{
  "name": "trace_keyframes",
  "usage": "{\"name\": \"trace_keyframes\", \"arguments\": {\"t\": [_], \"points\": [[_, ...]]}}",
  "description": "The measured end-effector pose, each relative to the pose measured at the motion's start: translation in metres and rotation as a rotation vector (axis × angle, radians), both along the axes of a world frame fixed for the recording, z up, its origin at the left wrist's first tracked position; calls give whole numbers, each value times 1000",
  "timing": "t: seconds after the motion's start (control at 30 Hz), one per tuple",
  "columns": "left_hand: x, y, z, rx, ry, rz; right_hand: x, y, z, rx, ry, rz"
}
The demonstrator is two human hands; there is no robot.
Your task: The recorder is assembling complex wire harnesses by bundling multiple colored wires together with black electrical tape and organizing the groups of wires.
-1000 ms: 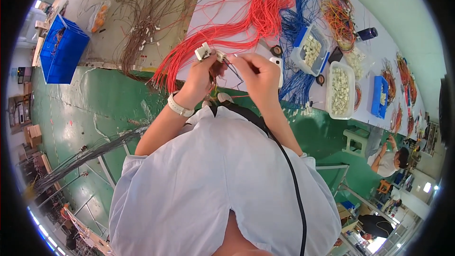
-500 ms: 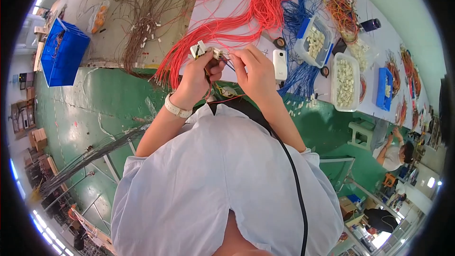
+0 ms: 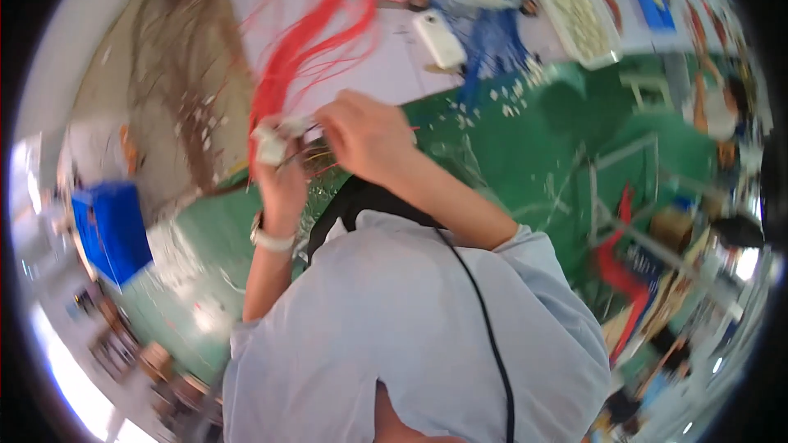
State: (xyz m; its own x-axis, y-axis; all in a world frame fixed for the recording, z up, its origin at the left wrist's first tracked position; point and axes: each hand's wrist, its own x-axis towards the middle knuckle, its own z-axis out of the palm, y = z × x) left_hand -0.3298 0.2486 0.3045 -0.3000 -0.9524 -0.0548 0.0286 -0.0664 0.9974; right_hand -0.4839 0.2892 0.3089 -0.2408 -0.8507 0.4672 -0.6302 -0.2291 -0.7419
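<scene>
My left hand (image 3: pixel 283 184), with a white band on its wrist, is closed around white plastic connectors (image 3: pixel 271 146). Thin coloured wires (image 3: pixel 316 150) run from the connectors past my fingers. My right hand (image 3: pixel 365 135) is just to the right, thumb and fingers pinched at a thin wire beside the connectors. Motion blur hides the exact grip of those fingertips. Behind both hands, a long bundle of red wires (image 3: pixel 283 53) hangs over the table edge, very near the connectors.
On the table (image 3: pixel 386 66) lie a white device (image 3: pixel 439 39), blue wires (image 3: pixel 495 45), a clear tub of connectors (image 3: pixel 574 12) and brown wires (image 3: pixel 193 90). A blue bin (image 3: pixel 111 230) stands at left. Loose connectors dot the green floor (image 3: pixel 525 156). A metal frame (image 3: pixel 628 156) stands at right.
The view has turned and blurred, so the table sits higher and tilted. Both hands are now farther left in the picture, with the connectors still in my left hand.
</scene>
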Motion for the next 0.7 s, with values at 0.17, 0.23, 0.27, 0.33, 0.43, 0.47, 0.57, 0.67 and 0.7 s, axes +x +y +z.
{"name": "trace_keyframes", "arguments": {"t": [0.17, 0.23, 0.27, 0.33, 0.43, 0.47, 0.57, 0.67, 0.7], "points": [[16, -17, -30, 108, -226, -40, 0, 10, -38, -18, -251, -70], [18, -31, -35, 54, -327, -224, 1, 15, -55, 21, -170, -41], [8, -32, -45, 38, -253, -155, 7, 13, -64, 1, -136, -62], [10, -44, -51, 88, -368, -289, 5, 13, -86, 6, -164, -95], [3, -53, -62, 120, -502, -394, 0, 12, -105, -9, -240, -140], [-1, -56, -59, 167, -458, -438, -4, 11, -108, -25, -285, -169], [-12, -61, -59, 151, -434, -483, -19, 11, -110, -45, -308, -140], [-23, -66, -58, 65, -457, -474, -30, 7, -101, -37, -330, -124], [-26, -68, -55, 45, -464, -470, -32, 4, -102, -41, -331, -114]]}}
